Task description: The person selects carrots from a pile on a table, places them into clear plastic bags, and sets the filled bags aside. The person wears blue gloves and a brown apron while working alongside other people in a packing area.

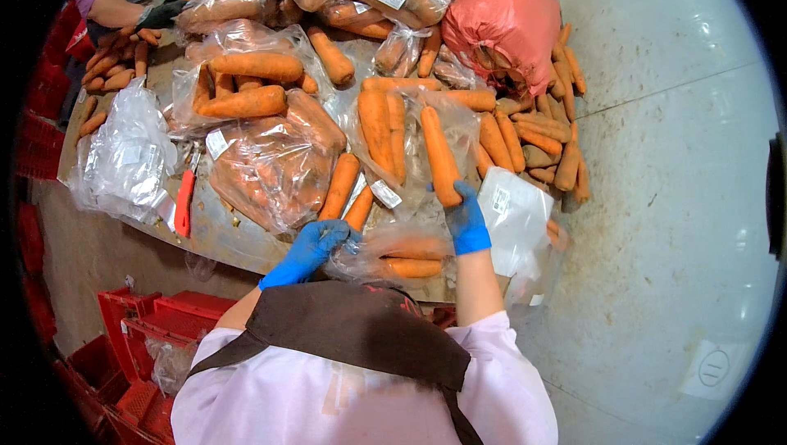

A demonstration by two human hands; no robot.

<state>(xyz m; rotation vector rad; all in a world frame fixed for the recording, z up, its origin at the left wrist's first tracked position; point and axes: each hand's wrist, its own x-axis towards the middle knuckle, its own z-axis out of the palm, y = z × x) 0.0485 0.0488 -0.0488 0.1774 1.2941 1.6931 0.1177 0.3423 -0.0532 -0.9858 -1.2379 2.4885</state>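
Observation:
My right hand (469,222), in a blue glove, is closed round the lower end of a large orange carrot (440,150). That carrot points away from me over the table. My left hand (321,242), gloved in blue too, grips the edge of a clear plastic bag (344,261). Inside the bag, close to my apron, lie carrots (412,268). Two loose carrots, one of them a thick carrot (339,187), lie just beyond my left fingers. Between my hands and the pile, more carrots (375,129) rest on clear plastic with a white label.
Filled carrot bags (270,170) crowd the table (238,248). A red-handled knife (185,203) lies left beside empty clear bags (127,154). A large red sack (504,19) stands back right near loose carrots. Red crates (156,322) stand lower left. A co-worker's gloved hand (160,15) touches carrots.

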